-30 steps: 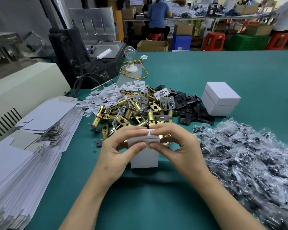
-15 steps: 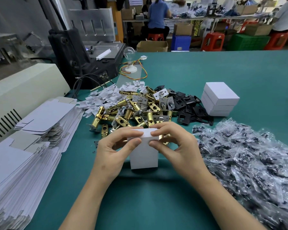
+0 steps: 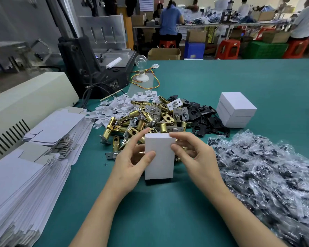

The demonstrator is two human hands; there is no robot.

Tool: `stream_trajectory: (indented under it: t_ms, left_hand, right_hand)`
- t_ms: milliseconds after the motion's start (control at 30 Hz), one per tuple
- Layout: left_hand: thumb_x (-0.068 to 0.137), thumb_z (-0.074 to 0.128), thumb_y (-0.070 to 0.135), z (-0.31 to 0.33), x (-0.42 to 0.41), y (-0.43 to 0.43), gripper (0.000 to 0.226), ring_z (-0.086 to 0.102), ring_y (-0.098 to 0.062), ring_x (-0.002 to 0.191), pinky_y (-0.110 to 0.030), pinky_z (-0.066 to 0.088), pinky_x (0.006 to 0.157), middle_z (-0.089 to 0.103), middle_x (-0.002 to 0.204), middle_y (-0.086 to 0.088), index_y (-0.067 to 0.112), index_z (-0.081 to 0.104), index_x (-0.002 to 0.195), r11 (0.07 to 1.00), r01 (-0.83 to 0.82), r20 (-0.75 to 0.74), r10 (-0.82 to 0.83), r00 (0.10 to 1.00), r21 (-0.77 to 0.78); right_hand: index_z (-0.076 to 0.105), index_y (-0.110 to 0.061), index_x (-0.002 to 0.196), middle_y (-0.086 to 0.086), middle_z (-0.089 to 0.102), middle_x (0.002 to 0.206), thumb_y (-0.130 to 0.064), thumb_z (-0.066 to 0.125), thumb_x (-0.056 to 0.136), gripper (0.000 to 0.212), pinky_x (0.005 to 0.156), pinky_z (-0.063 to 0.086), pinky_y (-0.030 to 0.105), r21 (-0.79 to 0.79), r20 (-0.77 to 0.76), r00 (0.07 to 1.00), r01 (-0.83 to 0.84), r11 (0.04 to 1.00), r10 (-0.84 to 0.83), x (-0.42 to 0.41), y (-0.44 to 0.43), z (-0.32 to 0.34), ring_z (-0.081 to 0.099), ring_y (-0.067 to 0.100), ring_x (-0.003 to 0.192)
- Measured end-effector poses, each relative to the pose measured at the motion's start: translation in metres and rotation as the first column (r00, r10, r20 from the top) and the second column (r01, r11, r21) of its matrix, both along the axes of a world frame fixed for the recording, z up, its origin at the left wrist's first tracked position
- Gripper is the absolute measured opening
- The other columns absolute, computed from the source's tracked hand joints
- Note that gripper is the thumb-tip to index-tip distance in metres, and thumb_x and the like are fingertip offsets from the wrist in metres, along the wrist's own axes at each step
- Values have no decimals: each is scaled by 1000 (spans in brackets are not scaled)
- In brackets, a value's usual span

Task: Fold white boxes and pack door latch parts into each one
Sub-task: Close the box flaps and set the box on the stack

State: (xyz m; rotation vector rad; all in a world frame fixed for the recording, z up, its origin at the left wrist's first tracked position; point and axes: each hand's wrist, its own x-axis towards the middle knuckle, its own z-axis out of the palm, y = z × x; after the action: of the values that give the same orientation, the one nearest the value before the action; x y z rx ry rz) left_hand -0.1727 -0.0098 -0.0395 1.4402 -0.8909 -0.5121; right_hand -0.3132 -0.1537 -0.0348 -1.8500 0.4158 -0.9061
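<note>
Head view: left hand [image 3: 130,164] and right hand [image 3: 194,157] pinch 1 upright white box [image 3: 159,157]; open table [image 3: 159,211] lies nearer; box's far face hidden.

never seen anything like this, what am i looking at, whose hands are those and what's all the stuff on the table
No robot here: a person's two bare hands, filmed by one camera worn on the head, looking down. The left hand and right hand hold a folded white box upright between thumbs and fingers, at the green table. Behind it lies a pile of brass latches, with black plates and small white card pieces. Flat unfolded boxes are stacked at the left, clear bags of dark small parts at the right, and closed boxes are stacked further back.
</note>
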Motion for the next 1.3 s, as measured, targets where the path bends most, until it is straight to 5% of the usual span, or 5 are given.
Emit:
stream_trajectory:
  t_ms: [300, 433, 633, 1033, 1300]
  left_hand:
    - [71, 83, 37, -6, 3, -9, 66, 80, -24, 89, -34, 62, 58, 80, 106, -5, 27, 61, 132, 960, -267, -372, 219, 902, -83]
    - [73, 85, 37, -8, 2, -11, 65, 79, -24, 93, -35, 63, 62, 79, 111, -3, 27, 59, 132, 962, -248, -437, 177, 882, -110]
    - [87, 74, 57, -3, 2, -13, 68, 76, -23, 110, -35, 64, 72, 76, 126, -1, 40, 47, 147, 979, -110, -397, 34, 917, -172]
    - [86, 59, 65, -6, 0, -15, 67, 75, -26, 112, -38, 65, 77, 76, 126, -2, 29, 53, 142, 996, 21, -320, -47, 946, -83]
    - [85, 60, 64, -7, -3, -17, 68, 75, -25, 111, -34, 64, 76, 77, 124, -2, 25, 56, 141, 992, 124, -286, -121, 950, -7]
  right_hand:
    - [40, -33, 147, -7, 53, 128, -90, 47, 73, 94, 97, 44, 36, -665, -423, 834, -19, 747, -356, 5, 39, 22, 49, 18, 119]
    - [24, -37, 150, -4, 48, 125, -75, 59, 79, 88, 87, 46, 35, -639, -505, 787, -66, 766, -354, 15, 47, 23, 50, 21, 114]
    - [46, -33, 138, 1, 64, 115, -51, 73, 78, 68, 77, 49, 36, -520, -279, 911, 123, 845, -304, 10, 3, 53, 59, 21, 97]
    - [51, -16, 131, 20, 69, 108, -48, 72, 82, 62, 64, 37, 35, -601, -448, 453, 486, 634, -771, -22, -209, 70, 64, 40, 98]
    - [48, -16, 130, 14, 61, 106, -45, 74, 81, 63, 66, 38, 36, -539, -506, 485, 467, 700, -713, -23, -223, 62, 52, 32, 90]
